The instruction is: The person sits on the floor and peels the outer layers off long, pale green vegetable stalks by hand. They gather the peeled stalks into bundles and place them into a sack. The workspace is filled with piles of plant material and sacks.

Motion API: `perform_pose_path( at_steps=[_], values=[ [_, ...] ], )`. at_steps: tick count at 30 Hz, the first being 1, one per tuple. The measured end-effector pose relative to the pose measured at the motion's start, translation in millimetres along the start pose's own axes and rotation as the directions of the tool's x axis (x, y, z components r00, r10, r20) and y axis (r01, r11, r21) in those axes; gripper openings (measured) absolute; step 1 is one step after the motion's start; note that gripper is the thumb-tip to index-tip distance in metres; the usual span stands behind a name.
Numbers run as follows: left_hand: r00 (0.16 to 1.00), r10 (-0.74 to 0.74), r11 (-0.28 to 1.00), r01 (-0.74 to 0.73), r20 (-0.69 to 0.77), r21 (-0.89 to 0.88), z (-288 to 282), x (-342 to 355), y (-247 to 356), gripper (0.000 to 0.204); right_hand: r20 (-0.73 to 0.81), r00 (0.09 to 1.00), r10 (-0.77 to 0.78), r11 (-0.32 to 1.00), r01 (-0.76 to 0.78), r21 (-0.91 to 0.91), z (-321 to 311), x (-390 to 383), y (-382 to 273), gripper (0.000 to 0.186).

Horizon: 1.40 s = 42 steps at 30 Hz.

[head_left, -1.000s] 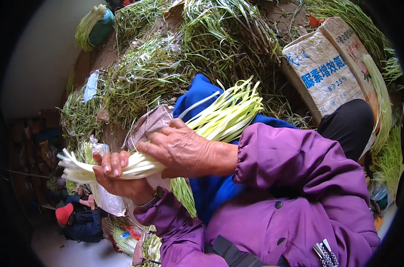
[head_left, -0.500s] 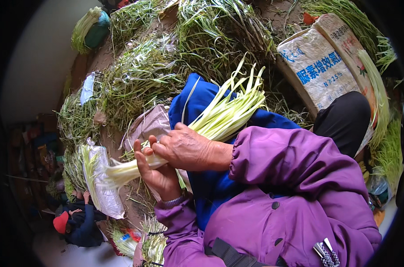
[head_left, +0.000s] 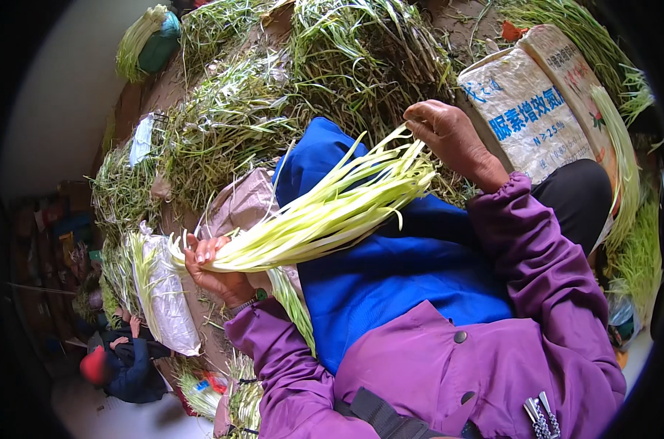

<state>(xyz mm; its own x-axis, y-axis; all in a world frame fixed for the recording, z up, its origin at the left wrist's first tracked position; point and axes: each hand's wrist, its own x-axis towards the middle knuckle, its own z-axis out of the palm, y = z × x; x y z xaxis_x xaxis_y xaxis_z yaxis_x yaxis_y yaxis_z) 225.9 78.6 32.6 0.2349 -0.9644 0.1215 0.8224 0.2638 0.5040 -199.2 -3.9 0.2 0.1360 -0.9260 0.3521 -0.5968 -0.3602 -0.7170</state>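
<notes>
A bunch of long, pale yellow-green garlic greens (head_left: pixel 324 216) slants across my lap, its white stalk ends to the left and loose leaf tips to the upper right. My left hand (head_left: pixel 218 269) is wrapped round the stalk end. At the other end, the fingers of my right hand (head_left: pixel 449 139) pinch a few leaf tips. Beneath the bunch, a blue cloth (head_left: pixel 412 267) covers my lap. More greens (head_left: pixel 294 307) hang below the bunch, beside my left forearm.
Heaps of uncleaned green stalks (head_left: pixel 229 124) lie ahead. A printed woven sack (head_left: pixel 529 110) with pale greens (head_left: pixel 617 161) is at right. At left, a white wrapped bundle (head_left: pixel 167 293) carries more greens; a person in a red cap (head_left: pixel 94 366) sits beyond it.
My right hand has moved from beside my left hand to the leaf tips at the upper right. My left hand and the bunch have shifted left, and the leaves spread wider.
</notes>
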Motion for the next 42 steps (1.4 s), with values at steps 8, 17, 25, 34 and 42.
perform_pose_path(
  at_steps=[8, 17, 25, 34, 42],
  values=[
    [1.000, -0.025, 1.000, 0.025, 0.003, 0.008, -6, 0, 7, 0.033, 0.264, 0.916, -0.302, 0.953, 0.298, 0.056, 48, 40, -10, 0.026],
    [1.000, -0.026, 0.999, 0.026, -0.008, 0.020, -9, -2, 11, 0.034, 0.387, 0.915, -0.112, 0.981, 0.039, 0.192, 56, 30, -8, 0.016],
    [0.997, -0.062, 0.998, 0.061, 0.050, 0.025, 7, 3, 7, 0.036, 0.338, 0.938, -0.072, 0.833, 0.243, -0.498, 46, 36, -5, 0.014],
    [0.999, -0.036, 0.998, 0.035, 0.028, 0.048, 16, 1, 7, 0.036, 0.322, 0.869, -0.375, 0.925, 0.329, 0.189, 21, 6, -73, 0.010],
    [0.999, -0.020, 0.997, 0.017, 0.039, 0.077, 22, -3, 11, 0.036, 0.355, 0.874, -0.330, 0.943, 0.289, 0.165, 43, -2, -84, 0.009]
  ],
)
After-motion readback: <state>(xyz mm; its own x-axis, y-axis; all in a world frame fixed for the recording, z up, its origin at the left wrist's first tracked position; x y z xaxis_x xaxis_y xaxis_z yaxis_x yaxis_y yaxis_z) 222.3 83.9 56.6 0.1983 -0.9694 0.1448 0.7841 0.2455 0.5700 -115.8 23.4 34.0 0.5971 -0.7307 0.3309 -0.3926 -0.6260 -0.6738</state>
